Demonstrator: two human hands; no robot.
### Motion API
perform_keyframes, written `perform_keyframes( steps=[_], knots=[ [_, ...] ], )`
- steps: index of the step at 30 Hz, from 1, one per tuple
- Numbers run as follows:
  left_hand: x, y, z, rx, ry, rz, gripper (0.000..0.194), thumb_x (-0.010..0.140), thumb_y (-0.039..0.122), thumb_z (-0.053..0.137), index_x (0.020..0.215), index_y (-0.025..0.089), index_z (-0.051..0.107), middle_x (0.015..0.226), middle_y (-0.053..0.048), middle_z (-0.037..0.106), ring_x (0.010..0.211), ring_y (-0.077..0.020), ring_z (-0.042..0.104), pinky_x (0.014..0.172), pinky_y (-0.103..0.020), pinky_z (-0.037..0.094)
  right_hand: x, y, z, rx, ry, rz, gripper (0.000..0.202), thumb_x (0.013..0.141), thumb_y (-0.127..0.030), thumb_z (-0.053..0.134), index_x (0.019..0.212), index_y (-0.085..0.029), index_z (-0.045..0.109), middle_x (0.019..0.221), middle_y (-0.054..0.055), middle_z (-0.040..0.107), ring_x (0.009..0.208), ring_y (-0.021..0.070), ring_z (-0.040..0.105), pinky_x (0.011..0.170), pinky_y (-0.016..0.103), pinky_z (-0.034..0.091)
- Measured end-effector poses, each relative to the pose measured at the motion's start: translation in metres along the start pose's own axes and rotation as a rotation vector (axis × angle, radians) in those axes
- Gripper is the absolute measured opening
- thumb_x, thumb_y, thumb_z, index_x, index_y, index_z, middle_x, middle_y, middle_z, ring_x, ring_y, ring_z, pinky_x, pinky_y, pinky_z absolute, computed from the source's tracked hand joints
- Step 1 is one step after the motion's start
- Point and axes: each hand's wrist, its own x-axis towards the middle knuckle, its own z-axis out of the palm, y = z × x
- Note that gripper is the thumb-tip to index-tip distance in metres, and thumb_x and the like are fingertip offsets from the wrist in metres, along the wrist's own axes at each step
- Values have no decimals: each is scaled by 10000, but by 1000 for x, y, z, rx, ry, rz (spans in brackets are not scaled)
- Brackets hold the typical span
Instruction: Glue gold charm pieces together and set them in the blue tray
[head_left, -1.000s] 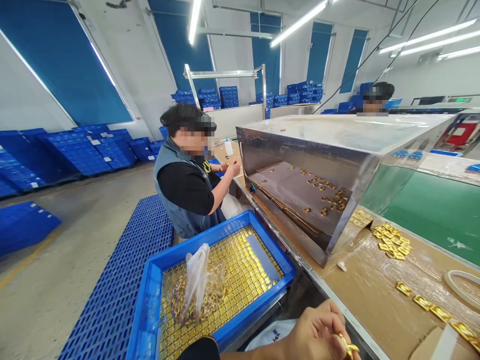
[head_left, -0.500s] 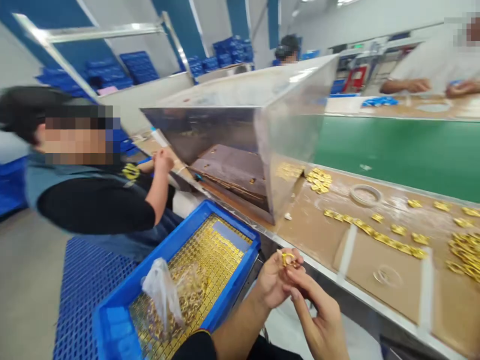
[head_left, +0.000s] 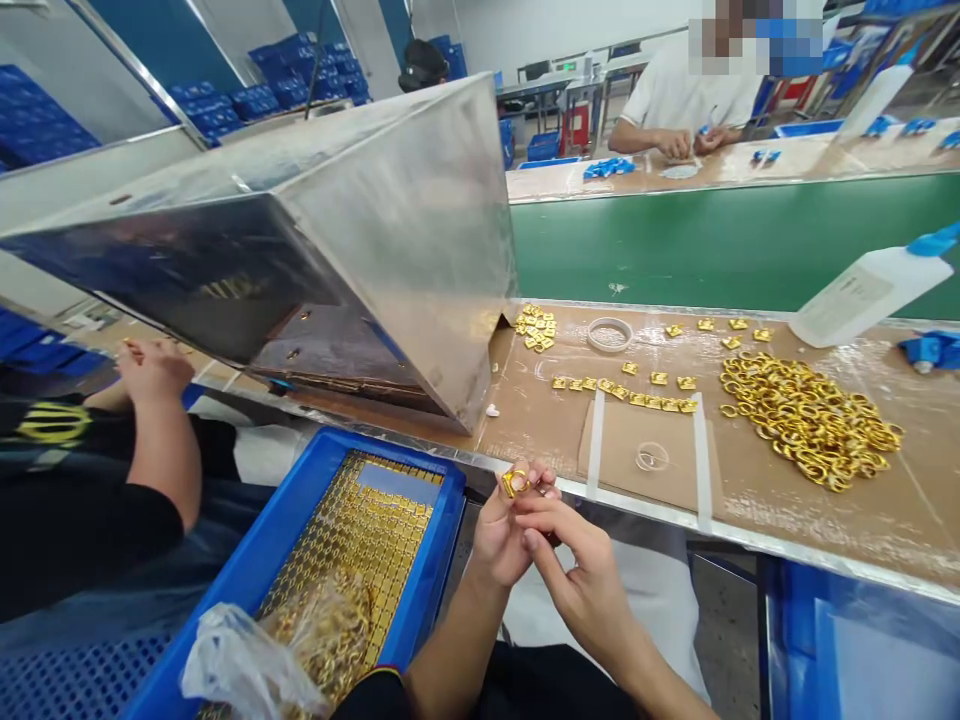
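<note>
My left hand (head_left: 501, 540) is closed, pinching a gold ring (head_left: 516, 484) with a flat squarish top between thumb and fingers, just off the table's front edge. My right hand (head_left: 574, 565) is beside it, fingers stretched toward the left hand's fingers, the thumb a little apart from the forefinger. Nothing plainly shows in its grasp, and the spot where the hands meet is partly hidden. On the table, a row of gold rings (head_left: 630, 397) runs above a taped cardboard sheet (head_left: 622, 450). A big heap of gold rings (head_left: 810, 420) lies to the right.
A metal hood (head_left: 405, 230) stands on the table at left. Below it, a blue crate (head_left: 442, 530) holds gold pieces and a plastic bag (head_left: 247, 660). A white bottle (head_left: 862, 295) leans at right, near a tape roll (head_left: 609, 335). Co-workers sit at left and across the green belt (head_left: 645, 240).
The view has swung right, bringing the whole ring heap and the bottle into sight. My hands stay together around the ring, which appears turned slightly.
</note>
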Motion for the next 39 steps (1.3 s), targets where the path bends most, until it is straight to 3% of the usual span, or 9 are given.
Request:
perform_keyframes(
  steps=[7,20,27,29,32,36,39],
  knots=[
    [2,0,0,-20,-18,-59,345,712,242,887,687,177,549,854,-3,479,821,-132,546,797,-241,508,2,2,0,23,12,54,167,944,-128,597,981,-221,731,1031,69,807,954,193,775,825,257,612],
    [5,14,-8,-18,14,22,397,725,345,886,691,177,528,860,1,457,872,-135,537,825,-234,488,14,13,14,84,-46,117,162,962,-202,583,989,-218,742,1013,91,805,920,229,773,820,328,624],
    [8,14,-11,54,-33,20,459,675,399,917,666,178,514,866,-4,470,878,-152,549,789,-262,506,12,17,14,100,-38,213,133,960,-220,597,1069,-246,667,931,47,779,797,187,755,719,275,614],
    [9,13,-13,67,-53,-5,483,651,419,926,665,181,506,870,-5,465,915,-173,555,738,-258,498,10,17,13,151,-8,265,163,964,-231,601,1124,-261,607,945,42,780,813,181,758,712,266,612],
    [9,11,-14,100,-90,-35,501,650,461,916,669,181,500,899,-4,463,819,-153,538,675,-261,469,7,16,9,185,39,313,221,961,-275,627,1168,-267,550,1006,64,782,878,200,762,760,308,619],
    [7,5,-11,197,-162,-19,561,639,516,908,626,165,470,929,-12,461,770,-133,522,749,-310,483,5,13,3,153,88,321,386,909,-330,709,1248,-251,540,1087,95,762,1022,242,740,892,391,600],
    [6,2,-7,261,-208,1,582,589,518,933,607,157,476,947,-22,465,770,-136,528,728,-303,482,8,7,-2,191,82,351,458,885,-345,742,1278,-246,528,1042,83,767,926,227,756,864,382,606]
  ],
)
